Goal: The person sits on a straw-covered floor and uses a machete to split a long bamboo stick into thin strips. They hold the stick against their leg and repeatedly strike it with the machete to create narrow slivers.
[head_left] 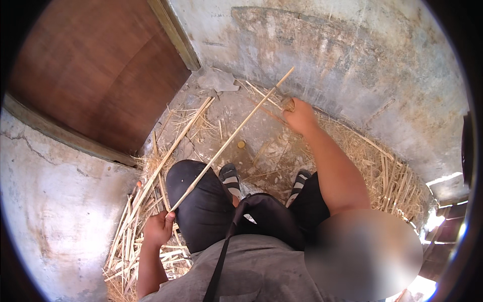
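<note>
Seen from above, a seated person works a long pale cane strip [229, 141] that runs on a slant from near left to far right across the scene. Left hand [158, 229]: fingers curled into a closed fist around the near end of the strip, just beside the left knee [198, 201], which is clad in dark cloth. Right hand [300, 117]: arm stretched far forward, fingers wrapped shut about a small tool with a dark handle [288, 103], set against the strip close to its far end; the working part of the tool is too small to make out. Beyond the right hand the strip's tip [291, 70] stands free before the grey plastered wall [352, 55].

Two feet in striped sandals [230, 178] rest on the dusty concrete floor [251, 126] between the hands. A small round yellowish object [241, 144] lies on the floor just under the strip. Further cane strips lie in a heap [136, 236] at near left, one long piece [176, 146] reaching toward the brown wooden door [95, 70]. Loose straw [387, 181] lines the foot of the wall at right. A dark strap [221, 261] crosses the grey shirt.
</note>
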`<action>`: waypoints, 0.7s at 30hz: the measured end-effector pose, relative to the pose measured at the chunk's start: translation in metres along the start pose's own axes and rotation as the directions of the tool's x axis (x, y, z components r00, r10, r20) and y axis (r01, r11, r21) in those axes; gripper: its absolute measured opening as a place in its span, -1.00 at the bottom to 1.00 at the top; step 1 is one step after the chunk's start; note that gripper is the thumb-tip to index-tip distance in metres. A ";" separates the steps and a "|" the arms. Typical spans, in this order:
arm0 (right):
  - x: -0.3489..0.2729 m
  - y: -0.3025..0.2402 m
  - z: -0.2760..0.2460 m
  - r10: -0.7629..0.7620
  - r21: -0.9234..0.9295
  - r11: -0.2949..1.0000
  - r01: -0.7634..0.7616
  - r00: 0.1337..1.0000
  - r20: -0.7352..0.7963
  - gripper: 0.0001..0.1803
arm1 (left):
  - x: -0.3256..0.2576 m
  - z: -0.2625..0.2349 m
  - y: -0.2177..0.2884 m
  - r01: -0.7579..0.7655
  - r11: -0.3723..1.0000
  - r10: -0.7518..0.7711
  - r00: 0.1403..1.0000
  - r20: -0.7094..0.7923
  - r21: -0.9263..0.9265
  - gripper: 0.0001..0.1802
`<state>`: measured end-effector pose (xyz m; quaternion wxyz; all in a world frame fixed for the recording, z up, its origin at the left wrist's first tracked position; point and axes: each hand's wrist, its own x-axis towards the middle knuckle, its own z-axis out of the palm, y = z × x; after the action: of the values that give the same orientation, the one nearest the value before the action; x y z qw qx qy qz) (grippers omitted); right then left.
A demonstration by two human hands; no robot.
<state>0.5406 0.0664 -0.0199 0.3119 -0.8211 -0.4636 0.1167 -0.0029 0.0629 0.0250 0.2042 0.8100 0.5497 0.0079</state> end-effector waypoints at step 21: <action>-0.034 -0.049 0.000 -0.311 -0.126 0.931 0.343 0.924 0.221 -0.69 | -0.003 0.005 0.003 0.118 0.933 -0.075 0.988 0.136 -0.340 -0.35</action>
<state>0.4885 0.0560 0.0075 0.2117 -0.7388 -0.6310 0.1055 0.0003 0.0575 0.0219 0.3768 0.7323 0.5654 0.0456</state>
